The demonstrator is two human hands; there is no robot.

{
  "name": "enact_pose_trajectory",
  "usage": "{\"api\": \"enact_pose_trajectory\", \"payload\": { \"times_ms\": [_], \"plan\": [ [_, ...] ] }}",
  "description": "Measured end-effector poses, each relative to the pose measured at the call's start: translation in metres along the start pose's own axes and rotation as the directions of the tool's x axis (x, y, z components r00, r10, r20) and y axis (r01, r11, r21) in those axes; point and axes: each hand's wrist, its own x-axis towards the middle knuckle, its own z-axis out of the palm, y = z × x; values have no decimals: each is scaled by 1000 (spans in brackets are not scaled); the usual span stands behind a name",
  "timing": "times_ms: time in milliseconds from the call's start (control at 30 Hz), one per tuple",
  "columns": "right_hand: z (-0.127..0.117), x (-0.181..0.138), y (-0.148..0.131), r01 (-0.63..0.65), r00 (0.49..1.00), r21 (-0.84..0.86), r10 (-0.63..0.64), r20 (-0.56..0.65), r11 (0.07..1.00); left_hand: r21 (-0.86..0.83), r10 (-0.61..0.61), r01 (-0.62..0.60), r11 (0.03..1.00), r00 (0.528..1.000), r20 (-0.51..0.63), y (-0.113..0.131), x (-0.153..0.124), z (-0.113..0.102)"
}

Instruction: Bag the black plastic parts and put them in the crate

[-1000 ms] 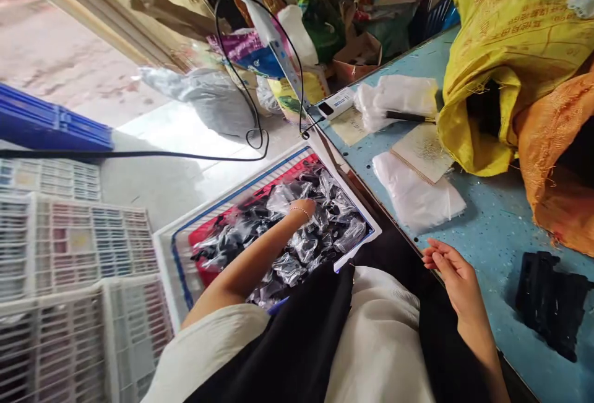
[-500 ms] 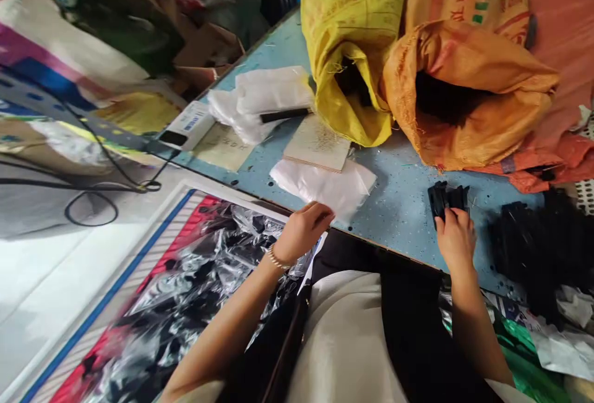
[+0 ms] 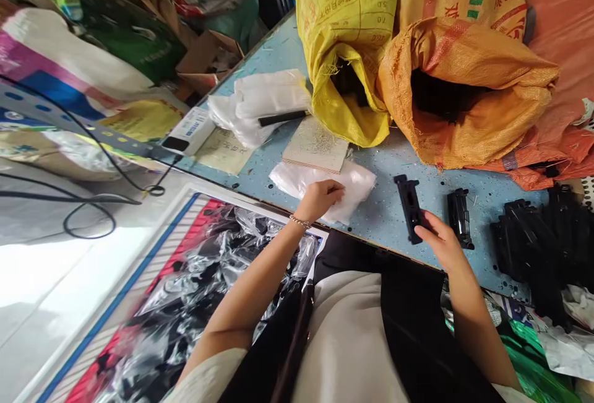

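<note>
Right hand [image 3: 440, 239]: thumb and fingers pinching the near end of one black part [image 3: 408, 205], above the table [image 3: 385, 158].
Left hand [image 3: 318, 200]: fingers curled at the plastic bags [image 3: 357, 185]; cannot tell whether film is pinched.
Second black part [image 3: 459, 217]: on table, beside right hand.
Step, judged: bagging, at bag pick-up.
Next move: calls for parting one bag.
Changed since half-second-earlier view: black parts separated; left hand farther over bags.
</note>
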Motion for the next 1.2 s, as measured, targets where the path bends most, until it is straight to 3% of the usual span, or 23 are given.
{"api": "enact_pose_trajectory", "payload": {
  "times_ms": [67, 133, 233, 333, 467, 533, 600, 667, 733, 800, 867, 933, 1000, 1100, 1200],
  "plan": [
    [23, -2, -12, -74, 973, 328, -3, 231, 942, -19, 4, -4, 1000, 1000, -24, 0, 1, 4],
    [46, 0, -21, -104, 933, 378, -41, 358, 920, 70, 104, -101, 992, 994, -43, -1, 0, 5],
    [67, 4, -24, 90, 964, 70, -105, 243, 993, 255, 302, -280, 926, 952, -53, -2, -6, 0],
    [74, 8, -22, 275, 961, -247, -265, 73, 929, 396, 424, -373, 839, 905, -46, -3, -17, -6],
    [82, 17, -19, 349, 931, -320, -364, 11, 881, 527, 566, -494, 691, 824, 30, 0, -38, 9],
    [88, 23, -17, 297, 948, -196, -312, -54, 935, 525, 664, -606, 598, 741, 99, 3, -48, 24],
    [95, 28, -13, 170, 985, 127, -166, -36, 977, 493, 739, -696, 522, 658, 147, 6, -57, 36],
    [101, 28, -8, -62, 992, 502, -3, 126, 863, 488, 774, -718, 497, 620, 124, 8, -63, 43],
    [108, 25, -4, -252, 961, 699, 88, 263, 670, 495, 797, -719, 489, 598, 81, 10, -67, 44],
    [115, 20, -2, -245, 968, 740, 117, 221, 627, 461, 820, -753, 469, 565, 88, 12, -72, 45],
    [120, 15, -2, -87, 996, 651, 74, 48, 754, 383, 835, -809, 446, 530, 147, 15, -76, 47],
    [122, 12, -5, 53, 996, 509, -10, -87, 859, 316, 822, -827, 465, 536, 194, 16, -78, 51],
    [120, 8, -12, 97, 995, 434, -73, -71, 895, 296, 787, -806, 512, 579, 215, 18, -78, 53],
    [110, -1, -25, 67, 979, 419, -140, 148, 906, 289, 746, -743, 603, 654, 124, 26, -82, 44],
    [92, -9, -39, 21, 932, 377, -155, 329, 926, 214, 645, -636, 741, 764, 39, 46, -106, 4]
  ]
}}
